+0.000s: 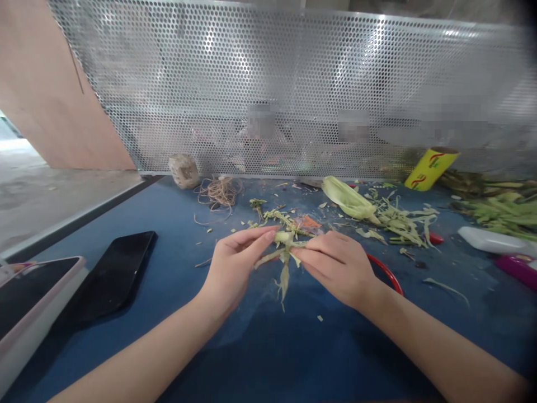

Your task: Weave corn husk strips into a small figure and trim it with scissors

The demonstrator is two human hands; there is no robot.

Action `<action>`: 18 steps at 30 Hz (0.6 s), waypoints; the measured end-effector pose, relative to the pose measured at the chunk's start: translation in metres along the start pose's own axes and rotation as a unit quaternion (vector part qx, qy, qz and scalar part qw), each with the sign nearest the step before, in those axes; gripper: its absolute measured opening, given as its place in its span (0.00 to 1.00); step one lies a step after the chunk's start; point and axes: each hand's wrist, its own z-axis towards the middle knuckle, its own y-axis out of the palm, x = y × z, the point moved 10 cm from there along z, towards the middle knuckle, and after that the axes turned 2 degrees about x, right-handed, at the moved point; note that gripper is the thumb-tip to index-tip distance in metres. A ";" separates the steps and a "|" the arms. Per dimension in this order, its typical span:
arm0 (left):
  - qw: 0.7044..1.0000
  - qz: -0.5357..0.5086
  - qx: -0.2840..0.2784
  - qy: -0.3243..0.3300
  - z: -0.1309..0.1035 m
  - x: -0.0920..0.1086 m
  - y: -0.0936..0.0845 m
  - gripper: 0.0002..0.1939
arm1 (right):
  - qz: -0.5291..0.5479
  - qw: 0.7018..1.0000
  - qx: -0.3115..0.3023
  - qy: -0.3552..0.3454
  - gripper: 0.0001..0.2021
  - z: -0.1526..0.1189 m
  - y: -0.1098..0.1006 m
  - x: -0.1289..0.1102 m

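Note:
Over the middle of the blue table [251, 358], my left hand [235, 260] pinches one end of a short pale green plant stalk [283, 237] between thumb and fingertips. Fingers bent and pressed together, my right hand [338, 266] grips the stalk's other side. Thin withered strips [284, 280] hang down between the two hands. What my right fingertips hold is partly hidden behind the fingers. A red curved rim or handle [388, 273] shows from behind the right hand. Small green plant scraps [279, 215] lie just past the hands.
Beyond stand a ball of twine [183, 170], loose string [220, 192], a corn husk [348, 198], shredded strips [403, 221] and a yellow roll [432, 169]. Phones [111, 274] lie left; a white object [495, 239] and greens [503, 212] right. A perforated metal screen [293, 67] edges the back.

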 end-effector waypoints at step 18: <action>1.000 -0.004 0.004 0.022 -0.001 0.011 -0.001 0.07 | 0.230 0.935 0.022 0.269 0.05 -0.007 0.010 0.046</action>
